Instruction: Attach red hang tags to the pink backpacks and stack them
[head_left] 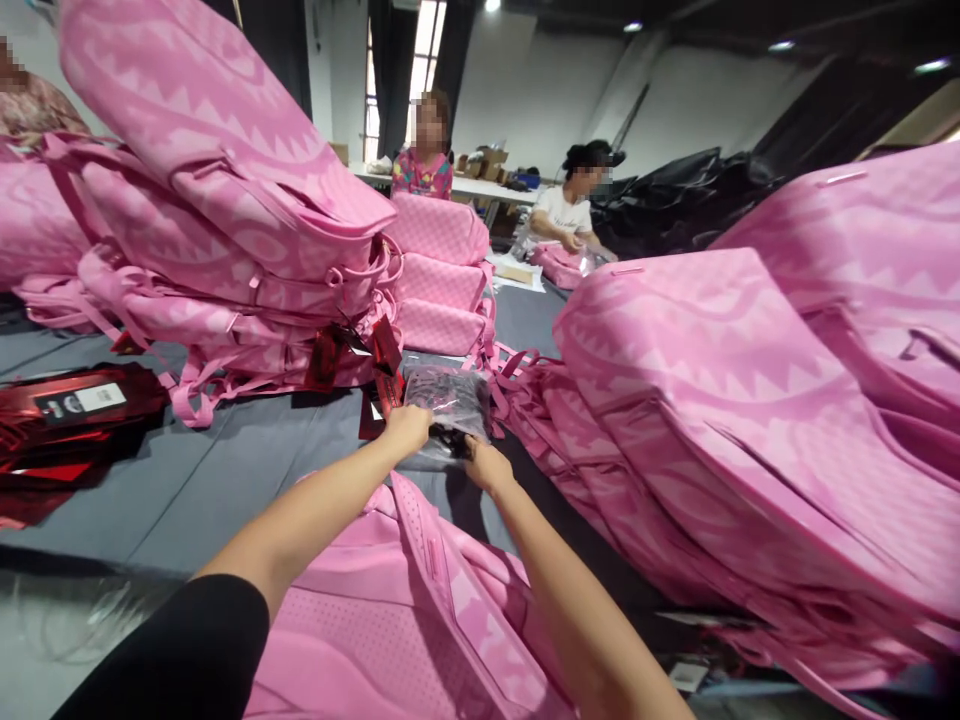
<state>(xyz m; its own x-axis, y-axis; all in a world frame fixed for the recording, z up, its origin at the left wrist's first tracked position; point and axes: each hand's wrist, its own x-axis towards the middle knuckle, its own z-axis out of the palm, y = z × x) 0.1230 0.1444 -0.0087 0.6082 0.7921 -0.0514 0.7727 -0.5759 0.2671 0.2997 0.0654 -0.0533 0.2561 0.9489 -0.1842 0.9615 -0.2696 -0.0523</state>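
Observation:
Both arms reach forward over a pink backpack (360, 620) that lies close to me with its padded strap side up. Beyond it rests a clear plastic bag (450, 395) with dark contents. My left hand (409, 430) is closed at the bag's near left edge, its fingers curled on the plastic. My right hand (489, 465) pinches at the near right edge, where something small and black shows between the hands. Red shiny tags (388, 350) hang just behind my left hand, from the backpack pile.
Stacked pink backpacks (225, 220) rise on the left, and more pink backpacks (720, 400) on the right. Red glossy packets (75, 430) lie on the grey tabletop (247, 450) at left. Across the table, one person (562, 205) handles a pink item; another person (422, 170) is behind the pile.

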